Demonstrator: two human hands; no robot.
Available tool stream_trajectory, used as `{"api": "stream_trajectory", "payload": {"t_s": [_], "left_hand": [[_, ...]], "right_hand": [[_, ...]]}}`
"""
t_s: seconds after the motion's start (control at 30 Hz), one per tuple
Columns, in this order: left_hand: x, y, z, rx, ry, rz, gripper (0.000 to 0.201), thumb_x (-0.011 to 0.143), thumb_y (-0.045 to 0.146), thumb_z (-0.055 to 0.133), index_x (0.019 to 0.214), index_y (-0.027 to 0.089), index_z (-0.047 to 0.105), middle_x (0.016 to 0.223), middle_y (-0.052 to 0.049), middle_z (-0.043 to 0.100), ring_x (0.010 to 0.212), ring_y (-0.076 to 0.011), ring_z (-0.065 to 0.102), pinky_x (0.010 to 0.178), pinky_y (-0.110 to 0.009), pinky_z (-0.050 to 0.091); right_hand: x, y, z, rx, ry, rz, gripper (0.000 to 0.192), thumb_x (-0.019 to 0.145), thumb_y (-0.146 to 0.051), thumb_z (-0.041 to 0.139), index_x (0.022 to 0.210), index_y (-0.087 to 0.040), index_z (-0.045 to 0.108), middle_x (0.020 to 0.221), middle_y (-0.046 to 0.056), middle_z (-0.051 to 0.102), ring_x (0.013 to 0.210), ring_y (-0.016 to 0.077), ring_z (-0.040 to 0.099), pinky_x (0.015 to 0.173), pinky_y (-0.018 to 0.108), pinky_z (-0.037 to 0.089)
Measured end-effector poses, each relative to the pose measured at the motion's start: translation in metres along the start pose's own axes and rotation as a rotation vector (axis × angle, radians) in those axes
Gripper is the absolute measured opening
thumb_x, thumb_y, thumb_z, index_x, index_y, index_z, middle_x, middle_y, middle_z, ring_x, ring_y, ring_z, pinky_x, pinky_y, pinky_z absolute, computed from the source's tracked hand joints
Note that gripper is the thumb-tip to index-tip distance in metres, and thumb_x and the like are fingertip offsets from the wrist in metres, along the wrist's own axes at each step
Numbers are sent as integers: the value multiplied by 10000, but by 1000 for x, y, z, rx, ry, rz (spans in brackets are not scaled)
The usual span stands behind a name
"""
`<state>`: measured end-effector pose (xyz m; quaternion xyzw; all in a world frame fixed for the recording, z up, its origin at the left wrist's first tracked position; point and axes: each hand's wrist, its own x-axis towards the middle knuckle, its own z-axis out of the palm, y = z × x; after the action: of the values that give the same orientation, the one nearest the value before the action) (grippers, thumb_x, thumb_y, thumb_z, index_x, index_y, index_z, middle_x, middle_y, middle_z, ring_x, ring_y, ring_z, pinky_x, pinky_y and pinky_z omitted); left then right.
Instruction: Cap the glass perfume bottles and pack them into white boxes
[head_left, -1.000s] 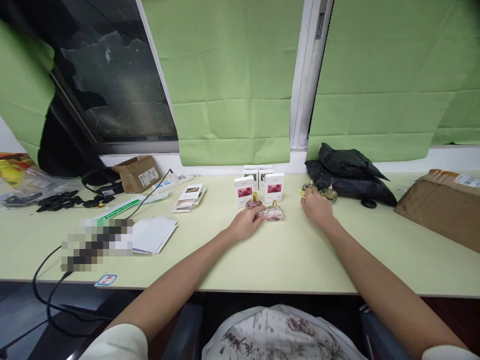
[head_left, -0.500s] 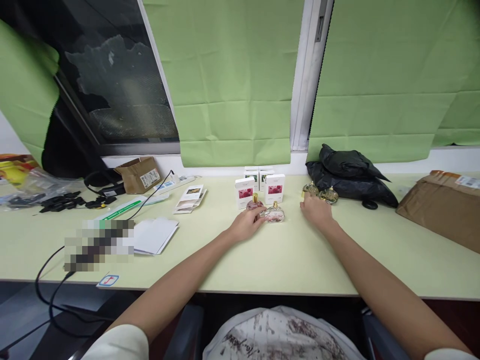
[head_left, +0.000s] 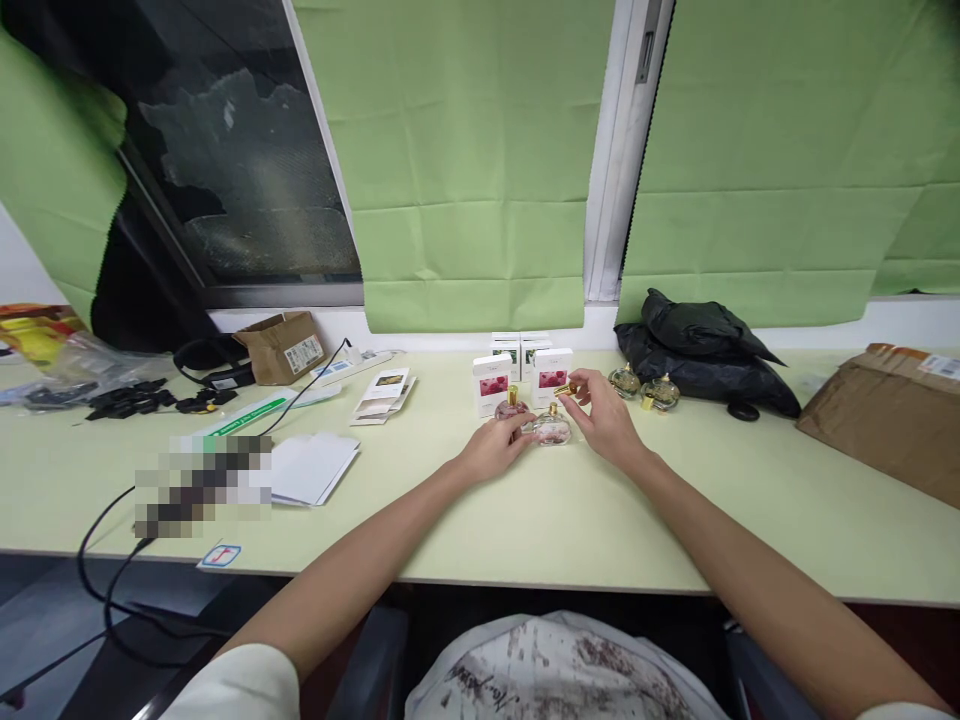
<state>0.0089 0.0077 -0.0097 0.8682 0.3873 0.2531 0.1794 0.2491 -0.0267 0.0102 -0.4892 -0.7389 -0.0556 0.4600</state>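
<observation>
Left hand (head_left: 491, 452) resting on pale green table (head_left: 570, 510), fingertips on the side of a pink perfume bottle (head_left: 511, 408) with gold cap; loose steadying touch, not a full wrap. Right hand (head_left: 607, 425) just right of a second, clear pink-tinted bottle (head_left: 553, 430), thumb and forefinger pinched on a small gold cap (head_left: 564, 389) held above and slightly behind that bottle; rest of the fingers spread. Both bottles upright, nearly touching each other, directly in front of two white cartons with pink flower print (head_left: 551, 374), more white cartons (head_left: 517, 350) behind those. Two yellowish bottles with gold caps (head_left: 643, 388) standing to the right, apart from the right hand, against a black plastic bag (head_left: 701, 350). Brown parcel (head_left: 885, 410) far right. Left side: white envelopes (head_left: 311, 468), flat leaflets (head_left: 382, 392), small open cardboard box (head_left: 281, 347), black cables (head_left: 112, 560). Handling judgement: glass bottles, rigid, smooth, probably slippery, likely heavy for their size, breakable if tipped against each other or knocked off. Round squat bodies, so best hold looks like across the flat faces or at the neck under the collar, not by the cap alone, since a cap may pull off. Cap itself tiny, light, hard; fingertip pinch suits it, easy to drop and roll.
</observation>
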Motion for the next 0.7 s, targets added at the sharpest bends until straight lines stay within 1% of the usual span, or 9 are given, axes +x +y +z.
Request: {"api": "stream_trajectory", "payload": {"t_s": [0.07, 0.13, 0.27, 0.5, 0.7], "left_hand": [[0, 0, 0, 0, -3, -3, 535, 1027, 513, 515, 1444, 197, 624, 981, -72, 761, 885, -252, 690, 829, -344, 514], [0, 0, 0, 1, -5, -4, 538, 1027, 512, 517, 1445, 191, 623, 959, -71, 759, 873, -248, 691, 822, -339, 513], [1, -3, 1, -2, 5, 9, 532, 1023, 511, 529, 1439, 193, 625, 954, -65, 758, 875, -239, 693, 817, -331, 507], [1, -4, 2, -13, 3, 16, 525, 1024, 506, 524, 1433, 194, 628, 921, -56, 753, 824, -227, 678, 791, -329, 507], [1, -3, 1, -13, -2, 21, 520, 1025, 504, 520, 1435, 201, 626, 924, -56, 752, 826, -228, 677, 792, -326, 509]], "right_hand": [[0, 0, 0, 28, 1, -2, 322, 1054, -421, 504, 1306, -221, 528, 1157, 98, 668, 928, 243, 635, 865, 383, 515], [0, -1, -1, 19, -12, -46, 293, 1061, -415, 490, 1279, -228, 548, 1136, 94, 673, 929, 245, 631, 884, 391, 508], [0, -4, -2, -9, -49, -120, 282, 1074, -384, 463, 1286, -241, 579, 1124, 92, 682, 970, 258, 624, 930, 405, 494], [-1, -10, -1, -14, -92, -144, 277, 1076, -345, 449, 1283, -256, 610, 1178, 98, 682, 1081, 269, 619, 977, 407, 488], [-3, -8, 2, -29, -116, -128, 276, 1065, -337, 470, 1290, -262, 609, 1164, 91, 687, 1069, 268, 620, 965, 405, 493]]}}
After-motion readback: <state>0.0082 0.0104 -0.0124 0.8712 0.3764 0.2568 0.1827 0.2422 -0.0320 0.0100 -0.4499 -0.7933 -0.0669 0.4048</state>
